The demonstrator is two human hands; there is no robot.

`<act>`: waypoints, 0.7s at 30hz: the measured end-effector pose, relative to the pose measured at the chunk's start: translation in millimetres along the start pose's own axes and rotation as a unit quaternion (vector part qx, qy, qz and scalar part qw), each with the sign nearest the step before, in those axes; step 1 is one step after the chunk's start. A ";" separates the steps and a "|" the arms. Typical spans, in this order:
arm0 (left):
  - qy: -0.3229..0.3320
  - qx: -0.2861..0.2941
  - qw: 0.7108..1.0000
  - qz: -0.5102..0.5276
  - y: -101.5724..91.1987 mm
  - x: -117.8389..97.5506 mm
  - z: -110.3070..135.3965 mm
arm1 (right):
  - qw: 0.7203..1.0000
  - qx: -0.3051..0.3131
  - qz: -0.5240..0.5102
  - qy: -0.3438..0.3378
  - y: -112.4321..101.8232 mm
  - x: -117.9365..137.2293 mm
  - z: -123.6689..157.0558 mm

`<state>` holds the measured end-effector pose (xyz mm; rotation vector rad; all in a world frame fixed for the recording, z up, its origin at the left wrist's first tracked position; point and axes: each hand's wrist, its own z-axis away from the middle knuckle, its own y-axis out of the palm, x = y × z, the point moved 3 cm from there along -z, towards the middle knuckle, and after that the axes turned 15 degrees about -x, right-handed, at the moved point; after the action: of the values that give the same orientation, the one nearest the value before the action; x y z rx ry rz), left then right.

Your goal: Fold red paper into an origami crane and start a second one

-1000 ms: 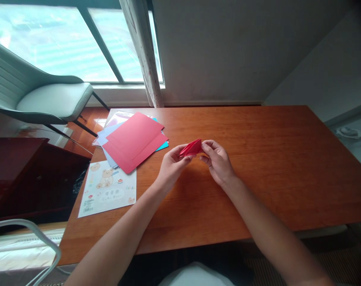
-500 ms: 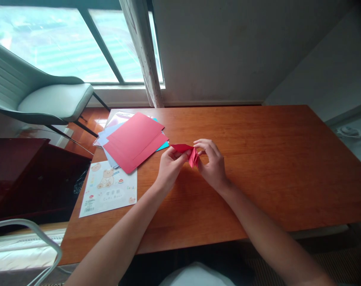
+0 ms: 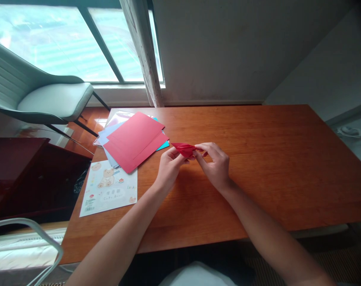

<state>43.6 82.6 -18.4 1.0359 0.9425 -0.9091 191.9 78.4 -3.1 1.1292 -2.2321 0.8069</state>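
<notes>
One folded red paper is over the counter, between the left hand and the right hand. From my remote view, the left grip pinches it between thumb and fingers; the right grip is nearly closed on its other end. Several folds are already made; I cannot tell how many remain. The red sheets nearby lie flat, unfolded.

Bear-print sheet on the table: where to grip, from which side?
I'd probably pinch the bear-print sheet at its near left corner, from the wearer's side: it lies flat, that corner uncovered, while the red sheets overlap its far edge.
</notes>
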 end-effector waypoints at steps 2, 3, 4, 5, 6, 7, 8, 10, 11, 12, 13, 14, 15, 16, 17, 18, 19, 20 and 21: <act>0.003 0.020 1.000 0.001 1.2 -1.5 1.6 | 1.000 -0.012 0.005 0.009 -1.7 0.5 -1.6; 0.010 0.029 1.000 -0.001 2.0 -2.7 2.6 | 1.000 -0.019 0.009 0.009 -2.7 0.8 -2.4; 0.020 0.036 0.999 -0.004 2.8 -4.0 3.7 | 1.000 -0.026 0.015 0.005 -3.7 1.2 -3.3; 0.030 0.041 0.999 -0.006 3.5 -5.3 4.8 | 0.999 -0.032 0.022 0.000 -4.5 1.4 -4.1; 0.038 0.046 0.998 -0.009 4.3 -6.5 5.9 | 0.999 -0.036 0.030 -0.006 -5.2 1.5 -4.7; 0.045 0.050 0.998 -0.013 5.0 -7.4 6.8 | 0.999 -0.037 0.036 -0.008 -5.7 1.2 -5.2; 0.050 0.054 0.997 -0.018 5.7 -8.0 7.6 | 0.998 -0.037 0.041 -0.008 -6.0 0.7 -5.6; 0.057 0.063 0.996 -0.033 6.8 -8.2 8.6 | 0.999 -0.034 0.041 -0.002 -6.0 -0.9 -5.8; 0.061 0.065 0.995 -0.039 7.2 -7.9 8.7 | 0.999 -0.032 0.037 -0.002 -5.7 -1.6 -5.7; 0.065 0.066 0.995 -0.043 7.4 -7.5 8.5 | 0.999 -0.029 0.033 -0.008 -5.3 -2.0 -5.5; 0.070 0.064 0.994 -0.046 7.4 -7.1 8.1 | 0.999 -0.024 0.030 -0.019 -4.7 -2.0 -5.3; 0.076 0.061 0.994 -0.050 7.2 -6.6 7.6 | 0.999 -0.016 0.028 -0.032 -3.9 -1.9 -4.9; 0.083 0.056 0.994 -0.053 6.9 -6.2 6.9 | 0.999 -0.007 0.027 -0.045 -2.9 -1.7 -4.4; 0.088 0.050 0.993 -0.058 6.4 -5.8 6.1 | 0.998 0.004 0.027 -0.056 -1.9 -1.4 -3.9; 0.093 0.045 0.993 -0.064 5.9 -5.4 5.4 | 0.997 0.016 0.027 -0.064 -0.8 -1.3 -3.4; 0.096 0.041 0.992 -0.069 5.4 -5.1 4.6 | 0.997 0.028 0.024 -0.069 0.3 -1.4 -2.8; 0.097 0.038 0.992 -0.071 4.9 -4.9 3.9 | 0.997 0.039 0.020 -0.070 1.2 -1.7 -2.3; 0.097 0.038 0.992 -0.072 4.4 -4.7 3.2 | 0.996 0.049 0.015 -0.069 2.0 -2.2 -1.8; 0.096 0.041 0.992 -0.072 4.1 -4.5 2.6 | 0.996 0.058 0.011 -0.068 2.6 -2.9 -1.5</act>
<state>46.4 81.9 -12.4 1.1515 1.1603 -0.9869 191.5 82.2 -4.7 1.2502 -2.3372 0.9044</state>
